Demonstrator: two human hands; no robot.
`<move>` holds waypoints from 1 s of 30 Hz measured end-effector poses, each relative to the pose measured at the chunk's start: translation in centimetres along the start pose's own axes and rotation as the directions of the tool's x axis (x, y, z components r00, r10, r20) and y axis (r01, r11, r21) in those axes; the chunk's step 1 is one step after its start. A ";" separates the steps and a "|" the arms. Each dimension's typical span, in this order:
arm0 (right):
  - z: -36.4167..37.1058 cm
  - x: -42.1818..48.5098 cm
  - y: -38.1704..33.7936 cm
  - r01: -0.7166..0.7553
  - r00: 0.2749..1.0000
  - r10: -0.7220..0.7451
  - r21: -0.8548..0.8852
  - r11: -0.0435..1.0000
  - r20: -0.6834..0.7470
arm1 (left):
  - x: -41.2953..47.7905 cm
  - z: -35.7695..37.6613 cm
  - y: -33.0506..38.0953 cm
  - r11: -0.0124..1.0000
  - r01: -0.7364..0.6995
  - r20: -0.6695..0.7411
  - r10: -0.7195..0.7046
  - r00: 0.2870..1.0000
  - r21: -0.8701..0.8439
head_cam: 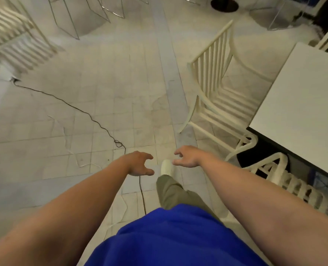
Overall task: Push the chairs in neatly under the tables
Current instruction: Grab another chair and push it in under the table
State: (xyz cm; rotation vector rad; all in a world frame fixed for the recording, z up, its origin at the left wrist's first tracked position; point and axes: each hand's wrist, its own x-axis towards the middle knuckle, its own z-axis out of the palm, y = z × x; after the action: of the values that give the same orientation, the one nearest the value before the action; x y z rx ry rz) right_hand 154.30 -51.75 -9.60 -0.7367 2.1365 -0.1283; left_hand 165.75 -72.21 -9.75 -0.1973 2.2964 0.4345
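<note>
A cream slatted chair [215, 89] stands at the right, its seat facing the white table [303, 112] and partly clear of the table's edge. A second cream chair [286, 181] sits lower right, its back showing beside the table's near edge. A third cream chair [15, 35] stands at the far left, blurred. My left hand [140, 164] and my right hand [188, 156] are stretched out in front of me above the floor, fingers loosely curled, holding nothing. Both hands are well apart from every chair.
A thin black cable [82, 112] snakes across the tiled floor and runs under my left hand. Clear-framed chairs [69, 18] stand at the back. A black round table base [224, 4] sits at the top. My shoe [167, 167] steps forward between my hands.
</note>
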 end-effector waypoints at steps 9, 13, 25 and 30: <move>-14.8 13.2 -0.1 0.032 0.999 -0.032 -0.018 0.999 0.017 | 10.0 -15.3 -5.7 0.991 0.112 -0.019 -0.114 0.993 -0.069; -22.4 17.8 -0.5 0.031 1.000 -0.031 -0.029 0.999 -0.004 | 13.9 -23.1 -6.5 0.997 0.061 -0.059 -0.064 0.996 -0.057; -40.6 32.8 0.2 -0.092 0.979 0.115 0.138 0.986 -0.169 | 32.1 -46.5 -10.8 0.984 -0.106 -0.079 0.118 0.990 0.140; -46.7 38.6 0.1 -0.188 0.947 0.255 0.305 0.934 -0.197 | 40.0 -56.5 -12.3 0.941 -0.212 -0.012 0.223 0.975 0.265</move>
State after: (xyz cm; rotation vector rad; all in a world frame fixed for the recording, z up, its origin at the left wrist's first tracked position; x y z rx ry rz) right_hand 100.99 -80.43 -6.92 -0.3193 2.3439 -0.4071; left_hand 103.58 -104.82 -5.58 0.1840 2.3990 0.2329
